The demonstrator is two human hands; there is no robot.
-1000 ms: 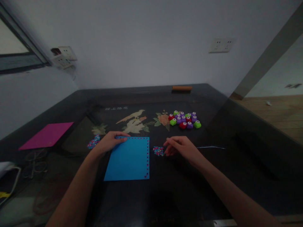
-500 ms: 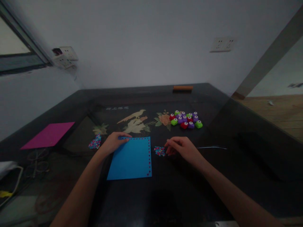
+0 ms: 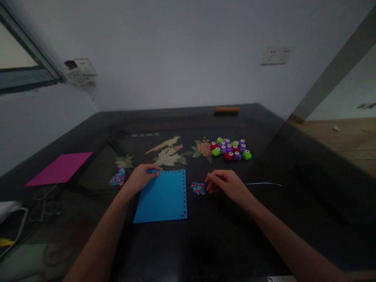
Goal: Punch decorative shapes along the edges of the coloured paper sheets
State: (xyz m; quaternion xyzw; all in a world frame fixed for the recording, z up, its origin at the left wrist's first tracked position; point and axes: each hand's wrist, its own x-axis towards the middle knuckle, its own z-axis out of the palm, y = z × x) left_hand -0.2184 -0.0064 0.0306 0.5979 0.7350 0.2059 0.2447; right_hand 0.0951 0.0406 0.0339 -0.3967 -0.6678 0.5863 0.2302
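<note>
A blue sheet of paper or card (image 3: 163, 197) lies on the dark table, with small dark dots or holes along its top and right edges. My left hand (image 3: 141, 176) grips its upper left corner, thumb on top. Right of the sheet is a small pile of colourful beads (image 3: 198, 188). Beside that pile my right hand (image 3: 223, 183) is closed in a pinch, and what its fingertips hold is too small to make out. A thin pale strand (image 3: 264, 183) stretches rightward over the table from behind this hand.
Another heap of colourful beads (image 3: 118, 177) lies left of my left hand. A magenta sheet (image 3: 60, 168) is farther left, near a cable (image 3: 45, 199). Several red, green and purple eye-topped pieces (image 3: 229, 148) cluster at the back right. A brown stick (image 3: 226, 109) lies near the wall.
The blue sheet's right edge has shifted very slightly left. Both hands keep their places, the right one still pinched beside the beads.
</note>
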